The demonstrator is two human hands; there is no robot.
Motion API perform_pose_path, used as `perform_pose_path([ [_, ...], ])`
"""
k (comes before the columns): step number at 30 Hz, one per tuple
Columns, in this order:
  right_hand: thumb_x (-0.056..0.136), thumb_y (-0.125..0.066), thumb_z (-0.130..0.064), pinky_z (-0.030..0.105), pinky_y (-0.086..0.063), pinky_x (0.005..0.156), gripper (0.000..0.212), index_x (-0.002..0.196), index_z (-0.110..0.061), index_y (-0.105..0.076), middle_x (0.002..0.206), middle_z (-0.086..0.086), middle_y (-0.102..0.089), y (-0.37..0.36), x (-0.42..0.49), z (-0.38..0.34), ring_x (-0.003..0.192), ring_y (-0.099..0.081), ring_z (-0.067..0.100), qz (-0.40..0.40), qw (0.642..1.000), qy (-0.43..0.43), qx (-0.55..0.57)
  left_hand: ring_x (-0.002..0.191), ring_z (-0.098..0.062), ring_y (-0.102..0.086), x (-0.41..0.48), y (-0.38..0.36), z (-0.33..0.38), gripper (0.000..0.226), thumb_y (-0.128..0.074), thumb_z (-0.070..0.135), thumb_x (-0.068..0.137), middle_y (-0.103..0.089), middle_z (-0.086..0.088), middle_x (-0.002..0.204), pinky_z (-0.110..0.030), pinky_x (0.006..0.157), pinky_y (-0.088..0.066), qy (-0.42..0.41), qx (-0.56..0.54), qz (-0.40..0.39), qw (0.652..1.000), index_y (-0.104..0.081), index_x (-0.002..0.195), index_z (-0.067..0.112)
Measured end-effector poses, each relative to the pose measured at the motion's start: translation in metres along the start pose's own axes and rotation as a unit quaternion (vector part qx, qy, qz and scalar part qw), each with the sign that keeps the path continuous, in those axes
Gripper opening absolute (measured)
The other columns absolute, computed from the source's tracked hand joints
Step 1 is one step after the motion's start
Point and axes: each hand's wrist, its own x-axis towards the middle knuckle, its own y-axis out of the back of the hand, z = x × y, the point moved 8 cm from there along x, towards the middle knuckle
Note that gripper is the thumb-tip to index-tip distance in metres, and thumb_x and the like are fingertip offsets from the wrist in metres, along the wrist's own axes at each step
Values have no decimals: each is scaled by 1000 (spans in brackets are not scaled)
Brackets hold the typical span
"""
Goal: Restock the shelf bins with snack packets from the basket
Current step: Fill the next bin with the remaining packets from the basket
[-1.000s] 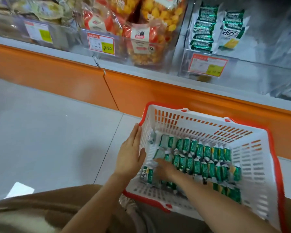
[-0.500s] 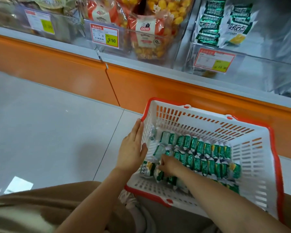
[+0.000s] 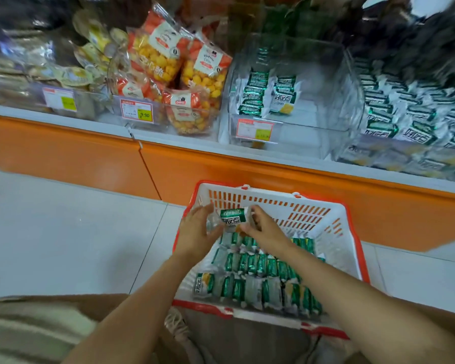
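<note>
Green snack packets (image 3: 252,269) crowd the basket (image 3: 273,203); the left hand (image 3: 197,232) and right hand (image 3: 265,229) pinch one packet (image 3: 233,219) between them. The clear bin (image 3: 321,82) at twelve o'clock looks nearly bare, so restocking seems barely begun.

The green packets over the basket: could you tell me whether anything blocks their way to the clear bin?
Nothing visible does. The left hand and right hand hold the green packets above the basket; only the front wall of the clear bin must be cleared.
</note>
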Motion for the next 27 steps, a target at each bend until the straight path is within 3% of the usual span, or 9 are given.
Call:
perform_pose_path([
  [2, 99, -56, -24, 31, -51, 85, 26, 120, -26, -40, 104, -12, -56, 16, -8, -20, 101, -60, 14, 19, 999, 19, 24, 122, -20, -51, 4, 6, 26, 49, -67, 35, 91, -61, -2, 127, -42, 103, -41, -12, -70, 4, 998, -53, 135, 19],
  [5, 96, -60, -25, 30, -53, 82, 24, 117, -21, -49, 109, -1, -64, 43, -15, -51, 100, -62, 17, 52, 996, 71, 15, 92, 0, -60, 10, 25, 64, 21, -68, 27, 91, -66, 8, 95, -29, 80, -49, -42, -157, 39, 986, -63, 109, 18],
  [8, 91, -69, -19, 17, -44, 69, 16, 100, -16, -56, 92, 1, -62, 78, -24, -86, 80, -57, 4, 113, 985, 131, 18, 88, -11, -57, 21, 49, 99, 9, -67, 30, 92, -64, 9, 89, -35, 73, -46, -93, -149, 78, 981, -63, 97, 25],
  [10, 87, -72, -14, 17, -41, 63, 23, 107, -14, -60, 78, 0, -51, 100, -31, -114, 66, -47, 0, 150, 973, 176, 19, 88, -16, -51, 31, 66, 121, 14, -67, 30, 92, -56, 13, 85, -35, 69, -36, -128, -119, 93, 980, -54, 89, 34],
  [12, 85, -74, -13, 23, -46, 63, 31, 113, -17, -61, 77, -3, -48, 120, -34, -140, 66, -46, 3, 183, 960, 214, 6, 89, -16, -49, 40, 83, 143, 11, -66, 31, 93, -53, 11, 86, -32, 68, -31, -150, -99, 110, 978, -55, 92, 28],
  [14, 83, -75, -15, 34, -48, 70, 28, 109, -18, -64, 84, -1, -55, 139, -32, -164, 74, -51, 13, 209, 948, 239, -13, 96, -17, -50, 48, 102, 164, 18, -63, 33, 94, -57, 3, 95, -35, 74, -37, -171, -87, 127, 973, -60, 103, 18],
  [18, 83, -76, -19, 21, -38, 65, 24, 105, -20, -66, 81, -6, -54, 180, -16, -201, 70, -46, 9, 271, 921, 277, -41, 121, -23, -49, 72, 132, 183, 39, -58, 30, 97, -59, -5, 127, -43, 101, -41, -203, -8, 167, 965, -53, 132, 16],
  [23, 83, -76, -16, 28, -40, 67, 26, 106, -11, -64, 75, -3, -48, 233, 25, -213, 72, -45, 16, 332, 913, 227, -67, 144, -26, -29, 101, 136, 179, 51, -55, 28, 98, -38, -8, 154, -43, 119, -17, -234, 141, 185, 944, -43, 145, 13],
  [27, 81, -78, -15, 33, -42, 69, 28, 104, -11, -63, 72, -11, -44, 258, 72, -193, 74, -48, 18, 353, 918, 134, -122, 151, -23, -9, 125, 118, 164, 62, -32, 42, 101, -16, -7, 163, -43, 123, -6, -222, 227, 184, 930, -25, 154, 12],
])
